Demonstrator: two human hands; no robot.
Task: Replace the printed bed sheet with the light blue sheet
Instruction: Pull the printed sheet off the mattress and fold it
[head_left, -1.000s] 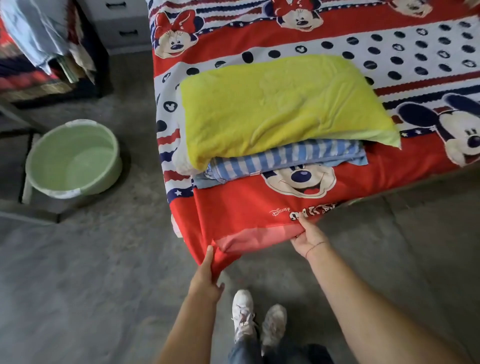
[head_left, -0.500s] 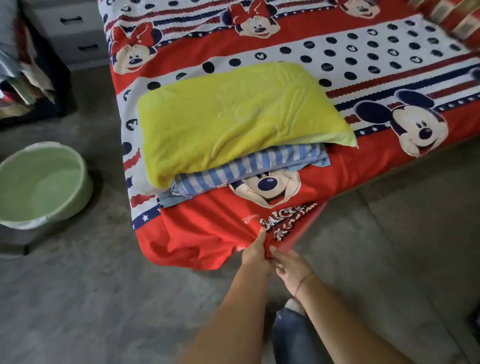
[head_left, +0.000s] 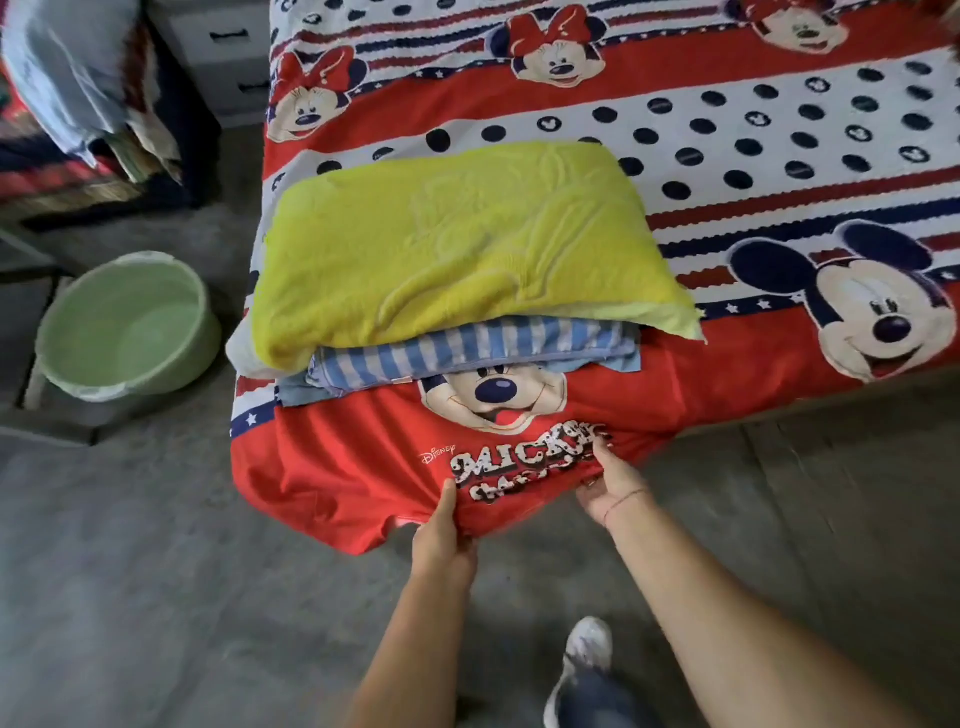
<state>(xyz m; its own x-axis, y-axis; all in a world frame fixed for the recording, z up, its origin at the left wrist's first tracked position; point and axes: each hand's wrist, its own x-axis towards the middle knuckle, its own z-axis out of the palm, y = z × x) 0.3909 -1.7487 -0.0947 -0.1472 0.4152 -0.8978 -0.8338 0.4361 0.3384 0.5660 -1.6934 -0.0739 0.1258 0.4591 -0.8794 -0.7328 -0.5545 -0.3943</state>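
I see the pillow (head_left: 467, 249) lying on a folded cloth (head_left: 467, 351), both on the printed sheet (head_left: 727, 130) at its near left corner. A basin (head_left: 130, 327) sits on the floor (head_left: 156, 571) left of that corner, drawers (head_left: 223, 57) farther back.

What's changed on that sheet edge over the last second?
The left hand left the hanging corner of the printed sheet and slid right along the hem toward the right hand. Both now grip the red hem below the lettering, bunching it. The yellow pillow, the striped cloth under it and the green basin stayed put.
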